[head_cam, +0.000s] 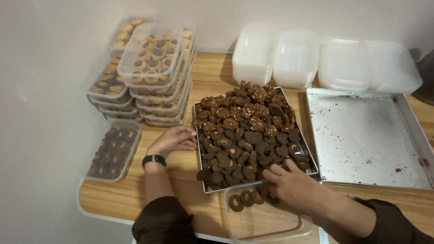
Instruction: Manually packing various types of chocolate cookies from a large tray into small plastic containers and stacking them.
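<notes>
Dark round chocolate cookies fill the silver metal tray, just behind the clear plastic box. The right hand pinches one; the left hand, loosely curled, empty, steadies the tray. Filling the first row; next needs neat placing.

**One head-worn view, looking down over a wooden table**

There is a single camera, worn on the person's head, tilted steeply down and forward over the wooden table. It sits close: the person's forearms enter from the bottom edge, the left hand and right hand lying in the lower middle of the picture. The tray of dark cookies holds the centre, the empty metal tray to its right. The far edge of view reaches the white wall, with another wall close on the left. No second view exists, so nothing is shared between views.
</notes>
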